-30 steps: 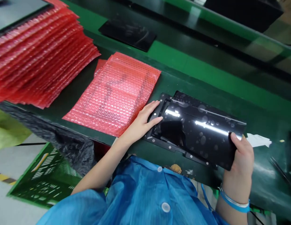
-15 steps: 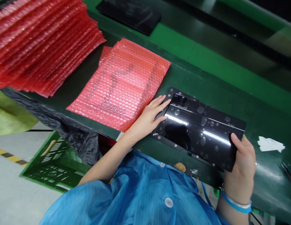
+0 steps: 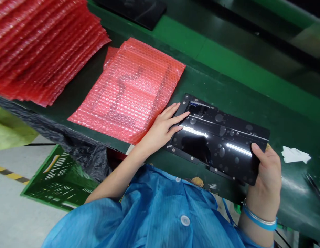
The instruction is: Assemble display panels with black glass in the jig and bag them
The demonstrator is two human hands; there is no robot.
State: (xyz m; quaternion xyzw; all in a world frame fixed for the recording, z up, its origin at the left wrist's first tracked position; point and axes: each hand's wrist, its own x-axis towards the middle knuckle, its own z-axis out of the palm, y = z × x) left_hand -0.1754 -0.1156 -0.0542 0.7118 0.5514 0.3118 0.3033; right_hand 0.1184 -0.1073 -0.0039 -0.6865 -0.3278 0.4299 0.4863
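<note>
Glossy black panel (image 3: 216, 137) lies over a black frame (image 3: 182, 154) on the dark green tabletop (image 3: 232, 89), right of the red bubble-wrap pouch (image 3: 129, 93).

Change: a second ago the panel sat askew, baring part of the frame's opening at left; now its left end lies within the rim, the two nearly in line. Reads as a closer fit; whether the right end is seated, cannot tell.

Orientation: shiny face up, long axis slanting from far left to near right.

Left hand (image 3: 162, 129) spread flat, fingertips across the left rim and panel edge. Right hand (image 3: 269, 168) pinches the panel's right end, thumb on top, other fingers mostly hidden underneath. White paper scrap (image 3: 295, 155) just right of that hand.
</note>
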